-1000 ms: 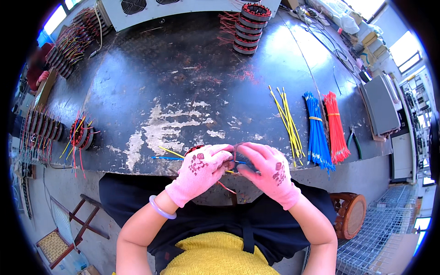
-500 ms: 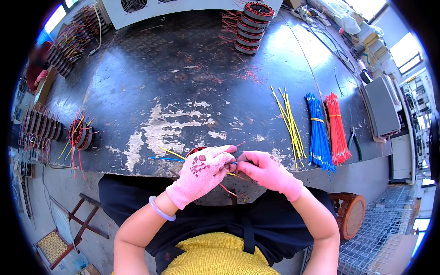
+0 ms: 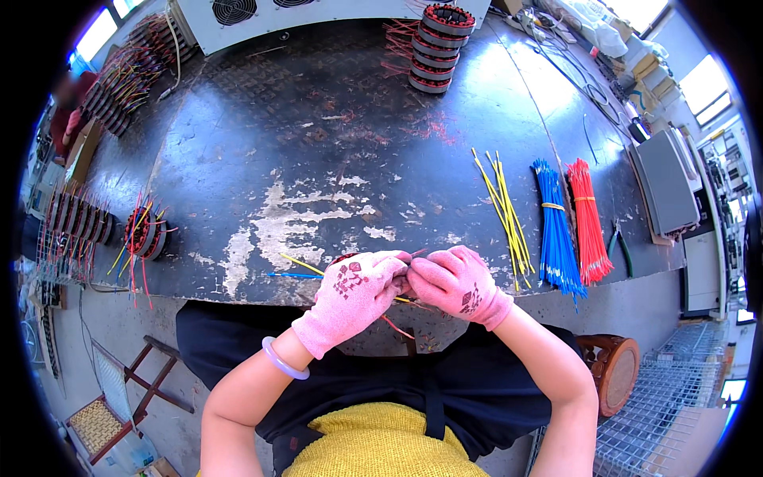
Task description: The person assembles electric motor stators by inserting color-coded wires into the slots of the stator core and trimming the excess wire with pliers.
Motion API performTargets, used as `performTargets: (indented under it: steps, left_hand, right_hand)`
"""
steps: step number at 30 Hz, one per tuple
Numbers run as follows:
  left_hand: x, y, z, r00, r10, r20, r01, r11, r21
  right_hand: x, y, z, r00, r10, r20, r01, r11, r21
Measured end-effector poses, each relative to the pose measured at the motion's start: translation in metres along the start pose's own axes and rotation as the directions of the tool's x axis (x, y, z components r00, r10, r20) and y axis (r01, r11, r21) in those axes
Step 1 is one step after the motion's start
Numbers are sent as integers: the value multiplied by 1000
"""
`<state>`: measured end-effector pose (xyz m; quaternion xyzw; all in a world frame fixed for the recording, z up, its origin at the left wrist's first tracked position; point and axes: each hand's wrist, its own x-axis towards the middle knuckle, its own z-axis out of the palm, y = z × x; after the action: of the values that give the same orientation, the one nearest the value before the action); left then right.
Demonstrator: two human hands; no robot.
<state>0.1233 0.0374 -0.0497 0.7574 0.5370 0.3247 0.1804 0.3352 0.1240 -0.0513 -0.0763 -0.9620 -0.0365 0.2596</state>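
Both hands wear pink gloves and meet at the front edge of the table. My left hand curls over a wound stator, mostly hidden, with a bit of its red-and-dark rim showing behind the knuckles. From it a yellow wire and a blue wire stick out to the left; a red wire hangs below the glove. My right hand is closed, its fingertips against the left ones, pinching a thin wire whose dark end pokes up. The exact joint between the fingertips is hidden.
Right on the table lie loose yellow wires, a blue wire bundle, a red wire bundle and pliers. Stators stand stacked at the back and rowed at left. A person is far left.
My right hand has tilted up and closed in against the left fingertips, covering the wire ends that showed between them. The left hand stays nearly in place.
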Motion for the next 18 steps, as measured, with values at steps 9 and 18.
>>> performTargets:
  steps: [9, 18]
  left_hand:
    - [0, 4, -3, 1000, -6, -1, 6, 1000, -8]
    - [3, 7, -3, 1000, -4, 12, 5, 999, -50]
  right_hand:
    - [5, -5, -6, 937, 347, 46, -337, 857, 391]
    - [15, -11, -6, 360, 533, 766, -739, -338, 583]
